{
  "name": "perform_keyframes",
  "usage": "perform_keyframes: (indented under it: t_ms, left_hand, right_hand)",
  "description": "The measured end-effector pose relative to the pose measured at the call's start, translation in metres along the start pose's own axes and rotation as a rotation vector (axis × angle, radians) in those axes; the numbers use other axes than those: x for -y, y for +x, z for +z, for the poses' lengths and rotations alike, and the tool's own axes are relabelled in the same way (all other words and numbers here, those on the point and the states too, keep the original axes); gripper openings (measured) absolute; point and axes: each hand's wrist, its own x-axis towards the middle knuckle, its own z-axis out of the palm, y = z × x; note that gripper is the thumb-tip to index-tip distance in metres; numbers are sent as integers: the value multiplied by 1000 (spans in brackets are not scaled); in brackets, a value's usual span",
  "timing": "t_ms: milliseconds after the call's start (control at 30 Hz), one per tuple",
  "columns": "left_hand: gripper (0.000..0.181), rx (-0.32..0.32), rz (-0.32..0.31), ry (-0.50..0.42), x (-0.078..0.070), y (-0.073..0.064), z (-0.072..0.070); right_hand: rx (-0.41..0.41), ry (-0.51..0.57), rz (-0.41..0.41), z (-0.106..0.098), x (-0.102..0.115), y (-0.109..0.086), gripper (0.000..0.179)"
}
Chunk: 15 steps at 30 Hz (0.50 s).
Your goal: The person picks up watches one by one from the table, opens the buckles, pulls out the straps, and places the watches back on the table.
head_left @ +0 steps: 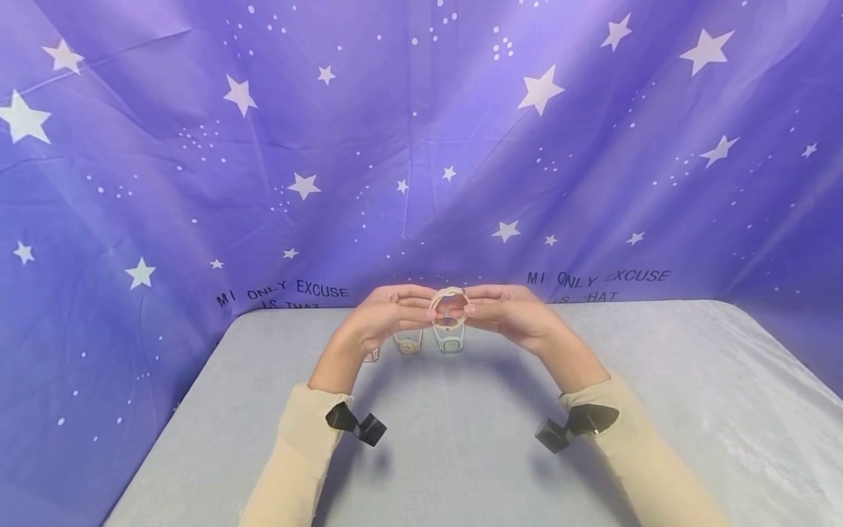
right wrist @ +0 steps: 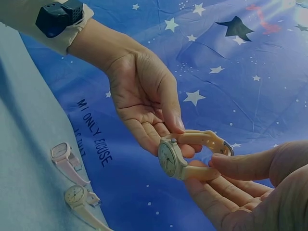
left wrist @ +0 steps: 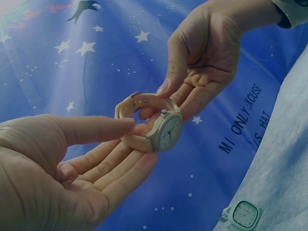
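A cream wristwatch (head_left: pixel 450 292) with a round white dial is held up in front of me, its strap fastened into a loop. My left hand (head_left: pixel 395 313) pinches one side of the strap between thumb and fingers. From the other side, my right hand (head_left: pixel 503 313) pinches the strap too. The left wrist view shows the watch (left wrist: pixel 170 133) dial facing outward, with the left thumb inside the loop. In the right wrist view the buckle of the watch (right wrist: pixel 169 159) sits near the right thumb.
Beyond the hands, on the grey cloth-covered table (head_left: pixel 454 439), lie a green square watch (head_left: pixel 451 345), a yellowish round watch (head_left: pixel 409 346) and a pink square watch (right wrist: pixel 61 152), partly hidden by the left hand in the head view. A purple star-printed curtain (head_left: pixel 369 132) hangs behind.
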Motion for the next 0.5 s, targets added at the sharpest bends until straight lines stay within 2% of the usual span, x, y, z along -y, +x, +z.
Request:
perform_keyframes:
  t_ms: [200,500]
  left_hand:
    - [44,-9,24,51,0,0,4]
    - [41,-98,50,157,-1,-2,6]
  right_hand:
    - [-12,5,-1,0,-1,0,33]
    - [-24,-38,2,2,-1,1,43]
